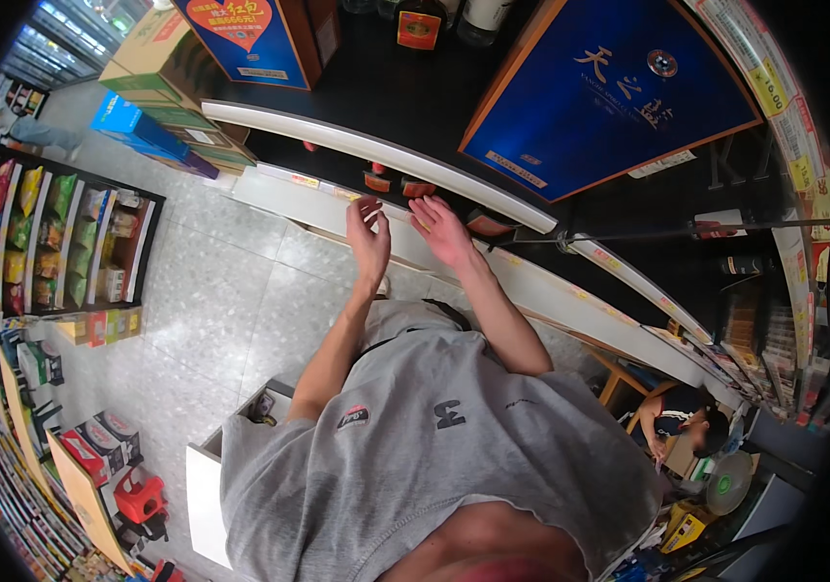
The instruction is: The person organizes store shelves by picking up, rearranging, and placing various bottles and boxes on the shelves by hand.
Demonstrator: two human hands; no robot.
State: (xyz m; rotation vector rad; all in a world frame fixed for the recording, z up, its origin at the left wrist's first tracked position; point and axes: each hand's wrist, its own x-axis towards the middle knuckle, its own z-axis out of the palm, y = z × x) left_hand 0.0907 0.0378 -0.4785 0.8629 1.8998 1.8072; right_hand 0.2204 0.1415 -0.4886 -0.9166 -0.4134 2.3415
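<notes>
My left hand (pixel 368 234) hangs in front of a store shelf with its fingers loosely curled and nothing visible in them. Beside it, my right hand (pixel 441 229) is spread with fingers extended, also holding nothing. Just beyond my fingertips are dark bottles with an orange label (pixel 376 182) and a red-orange label (pixel 418 188), partly under the white shelf edge (pixel 379 156). Another labelled bottle (pixel 488 222) lies right of my right hand. Whether my fingertips touch the lower white shelf front (pixel 328 190) cannot be told.
A blue gift box (pixel 611 94) and a second blue box (pixel 259 44) stand on the upper shelf, with a liquor bottle (pixel 418 25) between. Cartons (pixel 168 87) are stacked left. A snack rack (pixel 51 233) and white drawer unit (pixel 204 502) stand behind. A person (pixel 677 422) sits right, near a fan (pixel 728 484).
</notes>
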